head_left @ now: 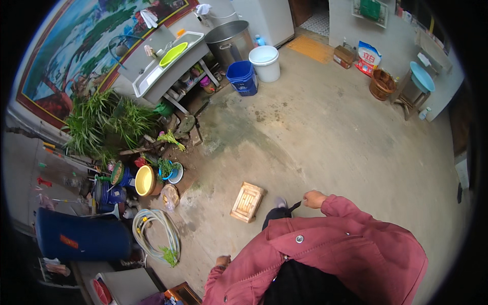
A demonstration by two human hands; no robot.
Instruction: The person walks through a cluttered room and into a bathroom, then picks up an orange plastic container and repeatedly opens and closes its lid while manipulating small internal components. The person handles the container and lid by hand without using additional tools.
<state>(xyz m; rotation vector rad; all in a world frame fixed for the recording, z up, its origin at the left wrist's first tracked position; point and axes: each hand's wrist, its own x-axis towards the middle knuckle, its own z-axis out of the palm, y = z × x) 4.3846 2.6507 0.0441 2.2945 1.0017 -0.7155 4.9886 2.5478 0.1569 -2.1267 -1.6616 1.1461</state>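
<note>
My right hand (315, 199) is out in front of my body, its fingers curled closed. The tip of a narrow black strip (295, 206) comes up to its fingertips; whether they grip it I cannot make out. My left hand (223, 261) hangs low at the end of its red sleeve. Its fingers look curled in, and anything inside them is hidden. A low stool of pale wood or bamboo slats (248, 202) stands on the floor ahead, apart from both hands. My grey shoe (280, 202) shows beside it, under a dark trouser leg.
At left lie a coiled hose (175, 231), a blue barrel (84, 236), a yellow pot (145, 180) and plants (101, 124). Farther off stand a sink (147, 81), a blue bucket (242, 79) and a white bucket (265, 65). A wooden bucket (381, 85) stands far right.
</note>
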